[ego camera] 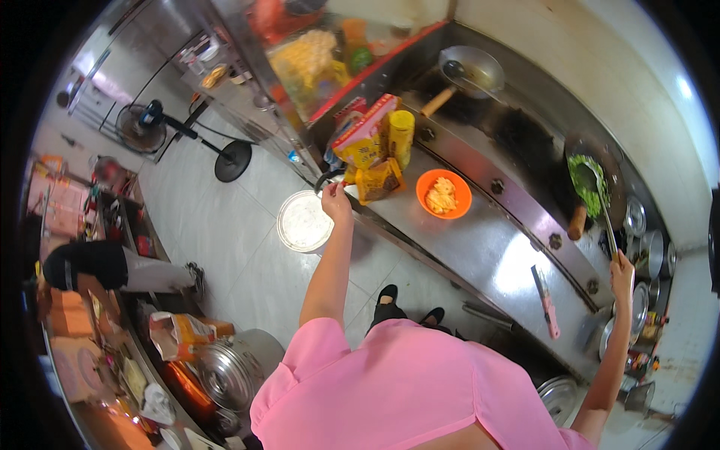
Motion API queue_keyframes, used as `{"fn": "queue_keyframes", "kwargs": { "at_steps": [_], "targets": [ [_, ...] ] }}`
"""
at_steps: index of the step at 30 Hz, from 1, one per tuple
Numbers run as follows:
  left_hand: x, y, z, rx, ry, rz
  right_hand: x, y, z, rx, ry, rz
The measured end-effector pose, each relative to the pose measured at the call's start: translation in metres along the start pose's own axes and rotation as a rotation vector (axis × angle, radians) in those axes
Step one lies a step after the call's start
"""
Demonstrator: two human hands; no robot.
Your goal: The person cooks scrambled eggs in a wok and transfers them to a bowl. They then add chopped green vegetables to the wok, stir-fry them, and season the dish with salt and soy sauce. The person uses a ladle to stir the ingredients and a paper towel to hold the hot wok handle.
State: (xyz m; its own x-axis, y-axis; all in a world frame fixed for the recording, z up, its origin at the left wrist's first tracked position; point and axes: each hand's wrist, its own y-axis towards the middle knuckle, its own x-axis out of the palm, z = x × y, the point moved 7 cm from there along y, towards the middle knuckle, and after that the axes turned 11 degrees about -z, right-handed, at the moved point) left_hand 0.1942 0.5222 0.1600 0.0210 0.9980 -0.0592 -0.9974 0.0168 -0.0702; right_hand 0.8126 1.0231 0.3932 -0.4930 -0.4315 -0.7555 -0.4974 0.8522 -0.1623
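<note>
My right hand (622,277) grips the long handle of a metal ladle (606,219). The ladle's head rests among chopped greens (579,183) in a dark wok (610,160) with a wooden handle. My left hand (336,202) is at the counter's left corner, fingers drawn together beside a dark curved handle (325,179); whether it holds anything cannot be made out. Beside it stand a brown-and-yellow food packet (380,181), a yellow bag (365,143) and a yellow canister (401,135). An orange bowl (467,197) holds yellow pieces that look like scrambled egg.
A pink-handled knife (545,306) lies on the steel counter (484,247). Behind is a second wok (489,70) containing a ladle. A round-lidded bucket (304,222) and a standing fan (230,160) occupy the floor. Another person (112,267) bends over a worktable at left.
</note>
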Motion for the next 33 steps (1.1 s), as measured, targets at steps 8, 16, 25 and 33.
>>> {"fn": "queue_keyframes", "kwargs": {
  "at_steps": [8,16,25,33],
  "targets": [
    [0.012,0.052,0.044,0.318,0.472,0.004,0.024,-0.032,-0.037,0.188,0.442,0.052],
    [-0.023,0.06,0.057,0.356,0.305,0.063,0.04,-0.036,-0.038,0.133,0.848,0.051],
    [-0.05,-0.06,0.195,0.352,0.135,-0.177,0.074,-0.02,-0.043,0.232,1.498,-0.181],
    [0.042,-0.15,0.253,0.401,0.061,-0.311,0.033,-0.032,-0.04,0.382,0.483,-0.31]
  ]
}}
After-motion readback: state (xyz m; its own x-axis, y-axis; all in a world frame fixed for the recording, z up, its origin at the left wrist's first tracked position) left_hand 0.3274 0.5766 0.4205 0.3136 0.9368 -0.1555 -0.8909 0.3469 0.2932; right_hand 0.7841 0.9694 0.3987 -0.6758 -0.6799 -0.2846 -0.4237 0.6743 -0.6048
